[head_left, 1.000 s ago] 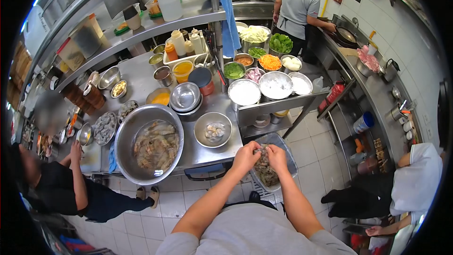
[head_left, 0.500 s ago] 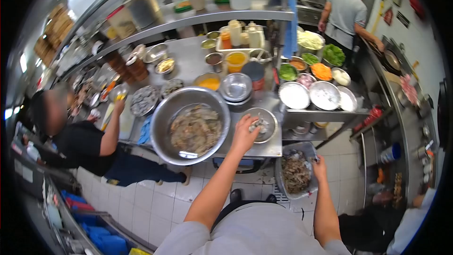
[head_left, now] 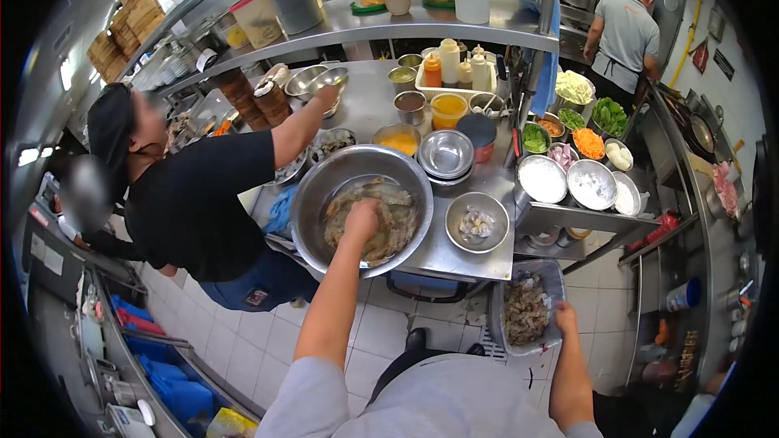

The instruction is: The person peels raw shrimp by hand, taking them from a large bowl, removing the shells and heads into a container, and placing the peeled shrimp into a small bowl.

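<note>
My left hand (head_left: 364, 220) reaches down into a large metal bowl (head_left: 422, 231) and touches the raw shrimp (head_left: 388, 209) inside; its fingers are hidden. To the right, a smaller metal bowl (head_left: 455, 237) holds several peeled shrimp (head_left: 477, 225). Low at the right, my right hand (head_left: 565, 318) is closed at the rim of a grey plastic bin (head_left: 505, 274). Inside that bin lies a heap of shrimp shells and heads (head_left: 526, 308).
A co-worker in black (head_left: 199, 203) stands at the left, one arm stretched over the steel table (head_left: 442, 262). Stacked metal bowls (head_left: 445, 153), sauce containers (head_left: 449, 109) and squeeze bottles (head_left: 450, 61) stand behind. Powder bowls (head_left: 543, 178) sit at the right. Overhead runs a shelf (head_left: 357, 26).
My left hand has moved left from the small bowl into the large one, leaving peeled shrimp behind. My right hand stays at the bin. The co-worker has leaned in over the table.
</note>
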Action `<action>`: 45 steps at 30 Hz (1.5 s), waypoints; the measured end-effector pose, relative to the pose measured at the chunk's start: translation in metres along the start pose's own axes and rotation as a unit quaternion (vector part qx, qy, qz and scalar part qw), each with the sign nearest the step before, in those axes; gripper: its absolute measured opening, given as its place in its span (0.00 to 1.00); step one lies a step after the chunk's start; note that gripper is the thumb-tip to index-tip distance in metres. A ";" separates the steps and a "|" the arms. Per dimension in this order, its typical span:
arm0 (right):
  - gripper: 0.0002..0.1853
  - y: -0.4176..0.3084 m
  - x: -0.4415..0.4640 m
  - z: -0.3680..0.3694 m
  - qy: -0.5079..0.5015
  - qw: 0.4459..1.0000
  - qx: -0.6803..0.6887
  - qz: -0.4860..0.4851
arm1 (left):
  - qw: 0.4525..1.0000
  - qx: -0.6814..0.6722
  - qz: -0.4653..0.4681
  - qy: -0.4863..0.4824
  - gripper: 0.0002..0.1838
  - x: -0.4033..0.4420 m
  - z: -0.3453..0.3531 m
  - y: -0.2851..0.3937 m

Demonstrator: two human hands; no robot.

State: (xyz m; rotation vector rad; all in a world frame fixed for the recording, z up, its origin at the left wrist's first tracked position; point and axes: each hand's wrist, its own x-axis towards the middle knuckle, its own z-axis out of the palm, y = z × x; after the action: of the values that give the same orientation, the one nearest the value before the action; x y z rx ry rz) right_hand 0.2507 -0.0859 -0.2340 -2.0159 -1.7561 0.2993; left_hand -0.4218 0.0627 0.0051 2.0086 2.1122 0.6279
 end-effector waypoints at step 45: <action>0.13 -0.269 0.060 -0.137 -0.241 0.779 0.575 0.064 | 0.857 -0.502 0.097 -0.069 0.10 -0.098 0.053 0.302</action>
State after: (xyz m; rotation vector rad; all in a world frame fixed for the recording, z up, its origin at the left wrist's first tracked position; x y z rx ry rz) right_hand 0.0849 -0.0291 0.0188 -1.1321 -1.0973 1.5952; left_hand -0.1168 -0.0207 0.0631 1.5403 1.0685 1.2349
